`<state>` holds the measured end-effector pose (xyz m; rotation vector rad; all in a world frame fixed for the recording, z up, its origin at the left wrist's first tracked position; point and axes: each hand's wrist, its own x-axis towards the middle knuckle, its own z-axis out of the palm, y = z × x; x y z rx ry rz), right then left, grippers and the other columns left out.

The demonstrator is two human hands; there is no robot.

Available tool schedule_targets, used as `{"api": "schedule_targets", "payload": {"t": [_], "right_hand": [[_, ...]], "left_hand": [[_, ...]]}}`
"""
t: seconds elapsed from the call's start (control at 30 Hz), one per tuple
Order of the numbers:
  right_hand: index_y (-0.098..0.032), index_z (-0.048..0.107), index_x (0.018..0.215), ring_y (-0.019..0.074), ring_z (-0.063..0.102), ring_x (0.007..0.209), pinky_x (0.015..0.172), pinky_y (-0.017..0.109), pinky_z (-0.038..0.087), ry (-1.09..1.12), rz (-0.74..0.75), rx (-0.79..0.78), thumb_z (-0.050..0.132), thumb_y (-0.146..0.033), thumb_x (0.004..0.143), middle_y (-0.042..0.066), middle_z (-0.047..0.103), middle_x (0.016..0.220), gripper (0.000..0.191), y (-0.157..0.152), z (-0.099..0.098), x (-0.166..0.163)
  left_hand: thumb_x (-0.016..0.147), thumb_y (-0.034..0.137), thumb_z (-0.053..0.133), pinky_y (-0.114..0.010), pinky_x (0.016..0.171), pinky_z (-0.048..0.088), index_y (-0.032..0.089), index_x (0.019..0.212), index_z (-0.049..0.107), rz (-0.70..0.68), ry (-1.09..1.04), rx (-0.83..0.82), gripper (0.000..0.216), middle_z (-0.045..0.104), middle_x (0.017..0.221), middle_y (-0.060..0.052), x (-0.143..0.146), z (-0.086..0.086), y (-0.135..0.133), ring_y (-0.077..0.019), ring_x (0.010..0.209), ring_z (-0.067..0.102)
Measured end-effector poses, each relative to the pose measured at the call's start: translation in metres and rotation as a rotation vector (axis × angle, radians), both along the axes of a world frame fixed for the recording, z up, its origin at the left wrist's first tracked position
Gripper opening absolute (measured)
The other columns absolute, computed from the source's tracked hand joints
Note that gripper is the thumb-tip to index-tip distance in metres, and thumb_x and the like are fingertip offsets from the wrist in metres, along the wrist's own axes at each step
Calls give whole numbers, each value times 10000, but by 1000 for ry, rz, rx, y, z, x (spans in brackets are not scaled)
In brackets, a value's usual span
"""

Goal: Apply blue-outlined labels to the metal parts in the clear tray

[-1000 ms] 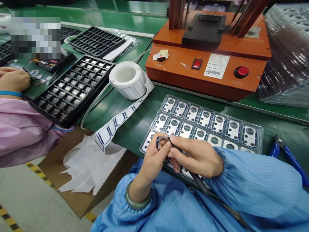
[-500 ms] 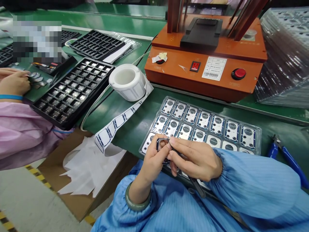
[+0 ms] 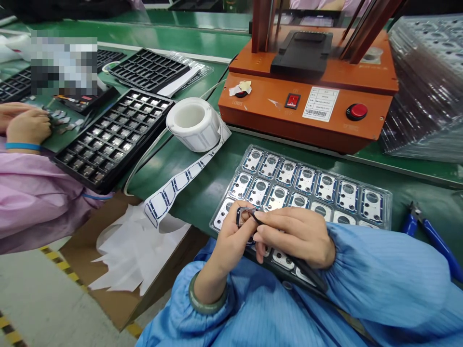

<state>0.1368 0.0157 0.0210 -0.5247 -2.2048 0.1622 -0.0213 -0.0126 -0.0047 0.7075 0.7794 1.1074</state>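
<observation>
My left hand point(image 3: 231, 238) pinches a small dark rectangular frame part point(image 3: 244, 214) over the near left corner of a clear blister tray point(image 3: 383, 196) filled with several silver and blue parts. My right hand point(image 3: 294, 236) is closed on black tweezers point(image 3: 307, 272), whose tip touches the held part. Both hands meet just above the tray's front rows. A green bangle sits on my left wrist. My blue sleeves hide the tray's near edge.
A white label roll point(image 3: 193, 123) trails a strip of labels point(image 3: 170, 190) off the green bench. An orange press machine point(image 3: 307, 91) stands behind the tray. Blue pliers point(image 3: 430, 236) lie at right. A pink-sleeved co-worker's hand point(image 3: 27, 127) works beside black trays point(image 3: 108, 137). Stacked clear trays point(image 3: 430, 82) fill the far right.
My hands have stayed together over the tray; the right hand has shifted slightly and the tweezers' rear end now lies lower along my sleeve. The view has drifted a little.
</observation>
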Motion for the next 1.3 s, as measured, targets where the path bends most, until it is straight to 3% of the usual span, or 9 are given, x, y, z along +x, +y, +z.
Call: {"api": "schedule_targets", "payload": {"t": [0.17,0.47,0.63,0.77,0.9,1.07,1.2,1.3], "right_hand": [[-189,669,956,156,705,745,653,263,555,194,44,-288,595,-189,912,81,755,888,87,5,-2,-1],[-160,695,862,145,673,617,629,270,533,463,92,-753,674,-171,850,28,706,647,26,4,-6,-7],[-160,701,916,143,668,616,629,263,529,443,137,-744,667,-142,851,19,708,622,76,1,-6,-8],[-150,698,899,140,656,612,614,252,515,389,146,-666,671,-140,846,35,712,640,60,2,-4,-7],[-161,673,844,148,648,577,572,260,509,343,202,-669,663,-153,841,48,699,643,13,2,-1,-5],[-249,627,980,165,698,692,652,280,560,600,128,-798,634,-157,874,-6,696,680,141,-2,-1,-6],[-257,630,949,187,706,832,717,308,582,673,-59,-897,686,-199,846,14,718,881,130,-2,-6,-6],[-236,624,935,185,711,790,672,306,592,649,-1,-937,683,-188,848,12,716,832,115,-1,-7,-6]], "left_hand": [[912,247,541,-122,309,394,207,947,473,-11,-1,52,86,586,509,89,0,-7,-1,-64,291,501],[909,295,467,-166,374,427,186,964,472,-33,-116,102,122,644,499,23,-2,-4,-1,-110,339,549],[942,320,437,-156,320,394,208,935,475,-25,-39,45,118,592,452,62,-3,-3,-1,-110,309,537],[908,277,509,-167,304,418,201,921,493,49,51,-36,78,611,625,58,-4,-4,-2,-88,333,561],[898,284,520,-190,285,453,217,918,477,19,-23,-19,82,616,709,60,-4,-4,-1,-95,351,576],[940,220,430,-149,309,446,214,938,461,-26,-65,48,32,602,553,75,-2,-5,-1,-88,326,554],[938,203,427,-158,309,463,214,950,450,-22,-90,56,28,659,708,47,-2,-5,-1,-81,368,580],[941,197,421,-155,314,469,214,958,452,-28,-100,68,39,655,722,48,-3,-5,-1,-78,380,588]]}}
